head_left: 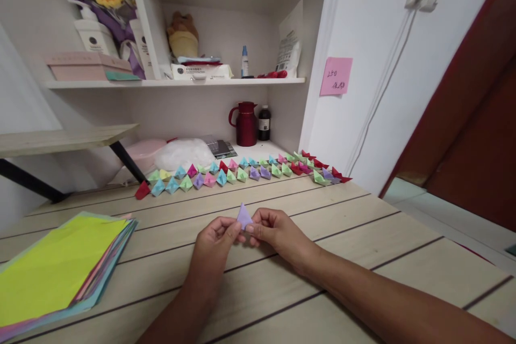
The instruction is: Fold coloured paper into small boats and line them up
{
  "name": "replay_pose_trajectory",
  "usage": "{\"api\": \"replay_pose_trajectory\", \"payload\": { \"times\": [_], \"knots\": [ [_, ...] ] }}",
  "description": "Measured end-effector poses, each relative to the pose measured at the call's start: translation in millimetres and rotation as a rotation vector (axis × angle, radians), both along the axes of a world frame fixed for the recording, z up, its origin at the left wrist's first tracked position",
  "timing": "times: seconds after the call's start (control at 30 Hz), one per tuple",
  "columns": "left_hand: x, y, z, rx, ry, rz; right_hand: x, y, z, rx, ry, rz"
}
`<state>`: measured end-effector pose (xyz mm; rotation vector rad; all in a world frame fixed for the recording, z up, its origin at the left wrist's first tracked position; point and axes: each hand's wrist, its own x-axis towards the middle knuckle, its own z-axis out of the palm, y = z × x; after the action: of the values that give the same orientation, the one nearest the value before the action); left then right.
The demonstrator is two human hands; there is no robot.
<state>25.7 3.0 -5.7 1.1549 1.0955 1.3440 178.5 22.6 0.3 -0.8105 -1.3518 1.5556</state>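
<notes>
A small folded piece of purple paper (243,215), pointed at the top, is held up above the middle of the table. My left hand (217,239) pinches its left side between thumb and fingers. On the other side, my right hand (276,234) grips the lower right edge, thumb in front. The fingertips cover the paper's lower part. Beyond my hands, folded paper boats (221,177) in many colours stand in rows along the back of the table.
A stack of coloured paper sheets (60,263), yellow on top, lies at left on the slatted table (363,236). Behind the boats are a clear plastic bag (184,155), a dark red jug (245,124) and a dark bottle (264,122). A small raised stand (64,140) is at far left.
</notes>
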Motion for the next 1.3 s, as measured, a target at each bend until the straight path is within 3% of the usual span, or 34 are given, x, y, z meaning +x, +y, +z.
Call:
{"api": "replay_pose_trajectory", "payload": {
  "times": [0.2,0.3,0.57,1.1,1.3],
  "knots": [
    [-9,0,-4.6,-0.049,-0.108,-0.033,6,0,-1.0,0.231,-0.2,0.003],
    [-11,0,-0.7,-0.077,-0.191,-0.068,9,-1,3.1,0.325,-0.182,-0.012],
    [-10,-2,6.4,-0.11,-0.305,-0.316,6,-4,6.7,0.171,0.115,0.134],
    [-10,0,4.7,-0.092,-0.264,-0.398,6,-7,10.5,0.076,0.2,0.252],
    [-10,0,6.8,-0.079,-0.263,-0.423,7,-10,16.6,0.118,0.141,0.246]
  ]
}}
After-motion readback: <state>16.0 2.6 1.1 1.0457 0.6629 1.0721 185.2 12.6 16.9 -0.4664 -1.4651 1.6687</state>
